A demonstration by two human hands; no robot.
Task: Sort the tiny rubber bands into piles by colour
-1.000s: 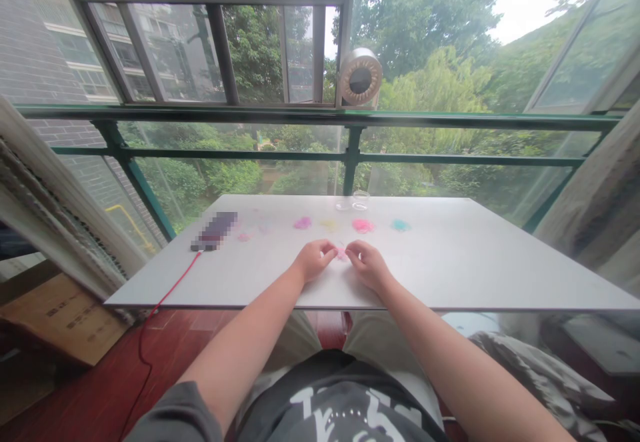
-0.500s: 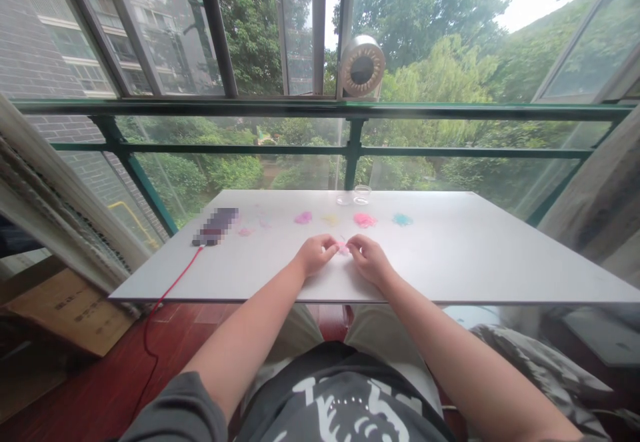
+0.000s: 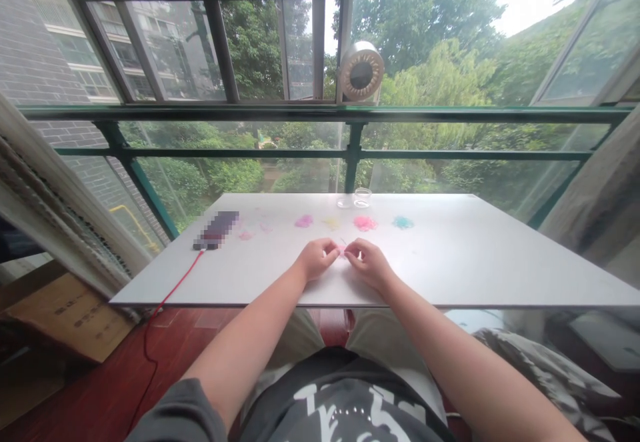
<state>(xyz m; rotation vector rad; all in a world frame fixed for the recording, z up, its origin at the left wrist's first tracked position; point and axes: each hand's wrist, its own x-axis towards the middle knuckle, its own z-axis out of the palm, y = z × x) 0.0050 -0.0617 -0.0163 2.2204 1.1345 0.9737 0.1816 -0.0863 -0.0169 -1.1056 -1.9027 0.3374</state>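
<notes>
Close to the front edge of the white table, my left hand (image 3: 319, 259) and my right hand (image 3: 367, 261) almost meet, fingertips pinched. Between them is a small pink item (image 3: 343, 250), gripped from both sides; its exact shape is too small to tell. Beyond the hands lie small piles in a row: a purple pile (image 3: 303, 221), a pale yellow pile (image 3: 331, 223), a bright pink pile (image 3: 365, 223) and a teal pile (image 3: 403, 221).
A clear round container (image 3: 362, 197) stands at the table's back edge. On the left a blurred dark device (image 3: 218, 229) has a red cable (image 3: 176, 285) running off the table (image 3: 475, 275). Faint pinkish bits (image 3: 246, 235) lie beside it.
My two hands have drawn slightly closer around the pink item, which shows less between the fingers. The whole view has shifted a little, with the table lower in the picture.
</notes>
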